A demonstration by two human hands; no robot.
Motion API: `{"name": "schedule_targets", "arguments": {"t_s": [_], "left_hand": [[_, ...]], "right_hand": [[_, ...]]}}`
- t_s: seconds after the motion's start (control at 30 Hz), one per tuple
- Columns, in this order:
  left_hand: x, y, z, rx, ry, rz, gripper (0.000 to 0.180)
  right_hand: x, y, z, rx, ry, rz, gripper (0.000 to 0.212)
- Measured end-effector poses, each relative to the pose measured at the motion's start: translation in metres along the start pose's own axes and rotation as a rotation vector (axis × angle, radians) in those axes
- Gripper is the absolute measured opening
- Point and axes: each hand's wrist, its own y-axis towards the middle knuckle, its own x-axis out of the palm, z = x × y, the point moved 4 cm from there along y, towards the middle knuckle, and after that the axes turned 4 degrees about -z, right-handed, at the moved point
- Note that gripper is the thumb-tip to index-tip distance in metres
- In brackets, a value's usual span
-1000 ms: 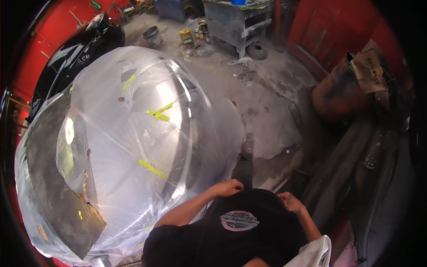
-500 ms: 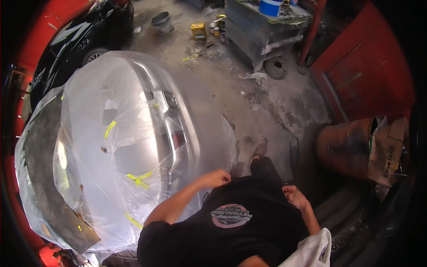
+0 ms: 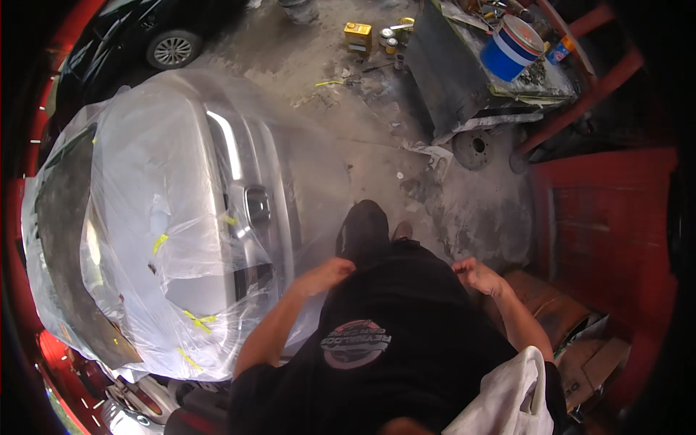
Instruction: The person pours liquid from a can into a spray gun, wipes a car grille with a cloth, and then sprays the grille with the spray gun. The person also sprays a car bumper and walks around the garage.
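My left hand is closed beside the left edge of my black T-shirt, its fingertips against the dark cloth. Whatever it may grip is hidden. On the other side of the shirt, my right hand has its fingers curled in a pinch near the fabric; anything in them is too small to make out. To my left stands a silver car, covered largely by clear plastic sheeting with yellow tape strips on it. A white cloth hangs by my right upper arm.
Ahead are a yellow metal can, small tins and a grey workbench bearing a blue bucket. A brake drum lies below it. Rusty barrel and cardboard stand right; a black car is far left.
The view has shifted as I step forward, a leg now ahead. The workbench shows nearer, and the barrel has dropped toward the lower right. Both hands remain closed at the shirt's sides.
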Motion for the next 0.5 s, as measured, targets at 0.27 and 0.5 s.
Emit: {"name": "schedule_targets", "arguments": {"t_s": [0.27, 0.5], "left_hand": [[-0.132, 0.102, 0.094, 0.095, -0.237, -0.014, 0.01], [-0.279, 0.133, 0.22, 0.106, -0.447, 0.027, 0.02]], "right_hand": [[-0.112, 0.096, -0.139, 0.236, -0.025, -0.001, 0.032], [-0.137, 0.195, -0.308, 0.082, 0.12, 0.017, 0.016]]}}
